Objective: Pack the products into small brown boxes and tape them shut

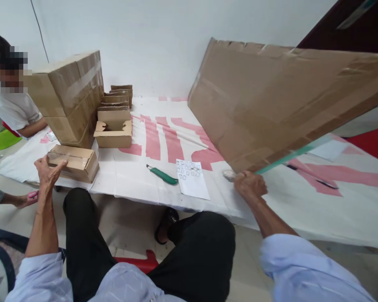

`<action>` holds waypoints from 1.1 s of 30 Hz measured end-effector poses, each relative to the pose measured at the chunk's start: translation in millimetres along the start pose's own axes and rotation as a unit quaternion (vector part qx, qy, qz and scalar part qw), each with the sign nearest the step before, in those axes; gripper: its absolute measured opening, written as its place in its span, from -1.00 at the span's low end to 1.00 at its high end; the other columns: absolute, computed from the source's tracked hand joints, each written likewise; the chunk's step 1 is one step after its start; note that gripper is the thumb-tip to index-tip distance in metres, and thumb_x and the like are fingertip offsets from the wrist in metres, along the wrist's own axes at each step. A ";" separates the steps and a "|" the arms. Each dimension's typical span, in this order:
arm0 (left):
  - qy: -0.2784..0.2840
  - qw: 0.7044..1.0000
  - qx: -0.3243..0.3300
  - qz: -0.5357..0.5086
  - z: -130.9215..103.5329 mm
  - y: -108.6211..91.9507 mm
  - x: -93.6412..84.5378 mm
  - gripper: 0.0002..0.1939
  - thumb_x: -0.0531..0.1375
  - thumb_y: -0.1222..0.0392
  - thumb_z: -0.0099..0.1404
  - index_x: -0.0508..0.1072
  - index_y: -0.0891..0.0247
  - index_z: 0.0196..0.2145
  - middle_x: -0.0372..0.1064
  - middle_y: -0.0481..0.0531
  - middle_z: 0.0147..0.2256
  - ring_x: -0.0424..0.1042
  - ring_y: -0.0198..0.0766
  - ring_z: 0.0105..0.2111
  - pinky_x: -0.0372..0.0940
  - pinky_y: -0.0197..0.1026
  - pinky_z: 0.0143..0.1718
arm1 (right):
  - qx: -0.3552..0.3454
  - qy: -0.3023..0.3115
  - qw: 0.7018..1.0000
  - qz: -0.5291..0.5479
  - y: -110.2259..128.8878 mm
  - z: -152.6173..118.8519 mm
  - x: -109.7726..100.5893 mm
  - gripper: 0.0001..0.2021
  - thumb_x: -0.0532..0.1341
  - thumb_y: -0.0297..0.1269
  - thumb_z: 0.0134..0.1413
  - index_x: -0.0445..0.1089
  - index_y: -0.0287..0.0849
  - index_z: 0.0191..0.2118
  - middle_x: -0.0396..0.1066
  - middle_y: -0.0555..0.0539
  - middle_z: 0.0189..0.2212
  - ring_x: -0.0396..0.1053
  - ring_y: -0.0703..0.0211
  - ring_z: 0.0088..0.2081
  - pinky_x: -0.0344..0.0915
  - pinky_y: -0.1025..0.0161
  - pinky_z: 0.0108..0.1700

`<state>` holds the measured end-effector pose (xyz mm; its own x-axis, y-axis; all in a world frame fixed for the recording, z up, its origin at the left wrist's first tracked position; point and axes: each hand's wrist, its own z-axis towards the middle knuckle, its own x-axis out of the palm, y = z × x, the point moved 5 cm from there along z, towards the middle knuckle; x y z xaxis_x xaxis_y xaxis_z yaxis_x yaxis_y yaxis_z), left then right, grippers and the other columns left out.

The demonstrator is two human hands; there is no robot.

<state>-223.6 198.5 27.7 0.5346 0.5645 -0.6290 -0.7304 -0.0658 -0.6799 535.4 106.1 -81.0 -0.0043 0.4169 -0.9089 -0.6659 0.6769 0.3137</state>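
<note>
At the table's left front edge, my left hand (48,171) grips the end of a small closed cardboard box (82,163), thumb on top. My right hand (250,185) is closed at the lower corner of a large cardboard sheet (280,100), which stands tilted up over the table's right half. What the fingers hold there is partly hidden; a small pale object (229,175) shows beside them. Between my hands lie a green box cutter (164,174) with its blade out and a white paper (193,180) with small drawn shapes.
Stacked taped cartons (72,90) stand at the left, beside an open small box (113,134) and a row of others behind it. A person in a white shirt (12,110) sits at the far left. A dark pen-like object (311,176) lies at the right.
</note>
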 end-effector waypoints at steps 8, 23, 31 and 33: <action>0.004 0.998 0.033 -0.056 -55.7 -14.5 24.2 0.00 0.56 -0.14 -0.13 0.42 0.28 0.22 0.19 0.21 0.14 0.30 0.18 0.26 0.22 0.17 0.40 | -0.057 -0.027 0.987 0.146 55.8 -6.5 -8.5 -0.67 0.13 -0.39 0.13 0.56 -0.31 -0.06 0.41 -0.39 -0.20 0.35 -0.17 -0.13 0.23 -0.02 -0.14; 0.119 0.974 0.012 -0.194 -93.7 -33.4 58.3 -0.10 0.47 -0.18 0.07 0.36 0.19 0.28 0.35 0.27 0.24 0.41 0.15 0.21 0.37 0.18 0.25 | -0.337 0.381 0.700 0.501 292.6 -186.1 -2.5 -0.32 0.26 0.35 0.20 0.52 -0.05 0.22 0.51 -0.22 0.20 0.51 -0.12 0.08 0.53 -0.09 0.09; 0.245 0.936 0.079 -0.241 -131.0 -57.6 69.6 -0.17 0.46 -0.13 0.13 0.37 0.08 0.30 0.37 0.18 0.11 0.49 -0.01 0.01 0.49 0.00 -0.08 | -0.288 0.301 0.769 0.485 245.6 -188.9 -7.9 -0.37 0.29 0.35 0.17 0.49 -0.07 0.09 0.51 -0.24 0.12 0.54 -0.13 0.03 0.53 -0.09 0.02; 0.288 0.918 0.072 -0.263 -129.5 -58.4 71.7 -0.25 0.44 -0.13 0.16 0.41 0.09 0.25 0.38 0.16 0.10 0.49 -0.04 -0.01 0.49 -0.03 -0.10 | -0.275 0.305 0.768 0.491 233.1 -185.4 -8.0 -0.39 0.31 0.32 0.14 0.46 -0.07 0.08 0.54 -0.22 0.08 0.54 -0.12 0.02 0.51 -0.10 0.04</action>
<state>-87.6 136.2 -26.5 0.9349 -0.0448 -0.3519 -0.3340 0.2237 -0.9157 241.9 148.1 -51.6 -0.9433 0.0880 -0.3201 -0.3317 -0.2111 0.9195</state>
